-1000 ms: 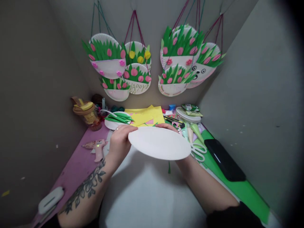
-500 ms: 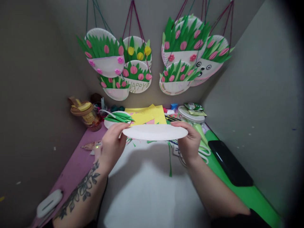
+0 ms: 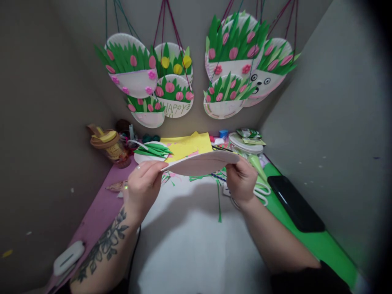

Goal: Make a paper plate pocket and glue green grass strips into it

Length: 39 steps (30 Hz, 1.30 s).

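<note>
Paper plate [image 3: 200, 162] pinched at both rims, left hand [image 3: 142, 185], right hand [image 3: 241, 181].

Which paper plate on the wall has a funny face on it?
Look at the grey back wall, where decorated plates hang on strings. Go to the right-hand bunch, to the plate furthest right. It alone has black eyes and a mouth drawn under its green leaves and pink flowers.

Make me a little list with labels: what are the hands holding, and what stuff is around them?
left hand: grips the left edge of a round white paper plate
right hand: grips the plate's right edge
plate: held above the table, tilted nearly edge-on
under the plate: white sheet, green paper strips
right side: white-handled scissors, black flat case
behind: yellow paper sheets
wall: hanging paper-plate flower baskets
</note>
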Tool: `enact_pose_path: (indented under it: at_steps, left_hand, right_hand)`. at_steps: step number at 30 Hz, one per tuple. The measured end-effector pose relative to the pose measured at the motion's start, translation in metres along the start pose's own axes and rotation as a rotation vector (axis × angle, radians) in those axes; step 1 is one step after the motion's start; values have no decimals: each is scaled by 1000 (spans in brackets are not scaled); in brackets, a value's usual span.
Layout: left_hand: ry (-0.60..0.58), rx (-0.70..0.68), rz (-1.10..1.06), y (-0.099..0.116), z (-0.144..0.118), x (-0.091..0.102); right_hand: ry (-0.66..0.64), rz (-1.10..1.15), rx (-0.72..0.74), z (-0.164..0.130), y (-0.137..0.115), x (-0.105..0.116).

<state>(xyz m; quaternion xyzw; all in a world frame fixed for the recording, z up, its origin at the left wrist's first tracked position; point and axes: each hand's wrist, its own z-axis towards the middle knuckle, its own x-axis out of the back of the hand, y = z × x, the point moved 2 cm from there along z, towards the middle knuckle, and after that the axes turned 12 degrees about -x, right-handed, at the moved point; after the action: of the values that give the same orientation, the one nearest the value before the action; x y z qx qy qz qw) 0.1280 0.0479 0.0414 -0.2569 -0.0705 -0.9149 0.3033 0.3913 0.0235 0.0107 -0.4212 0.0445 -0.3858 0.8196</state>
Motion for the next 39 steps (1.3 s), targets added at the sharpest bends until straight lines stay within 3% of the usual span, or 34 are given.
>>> enact_pose_path:
  at_steps: [4,16,23,30,34,39]
  left_hand:
    - [-3,-19,-1,2,0,-1]
    - [-119,107,67,-6,-1,-4]
    - [-287,217,11,-13,-5,-16]
    - [-302,259,-32,-12,-5,-18]
    - [-309,293,-55,-14,-6,-17]
    - [-269,478,-196,-24,-4,-16]
  right_hand:
    - [-3,17,-4,-1,2,0]
    - [-95,57,-72,-3,-3,-6]
    - [-230,34,-249,-4,8,-18]
    - [-253,19,-304,-2,13,-19]
    - [-276,124,-437,-2,17,-23]
    - [-334,279,-582,0,25,-28]
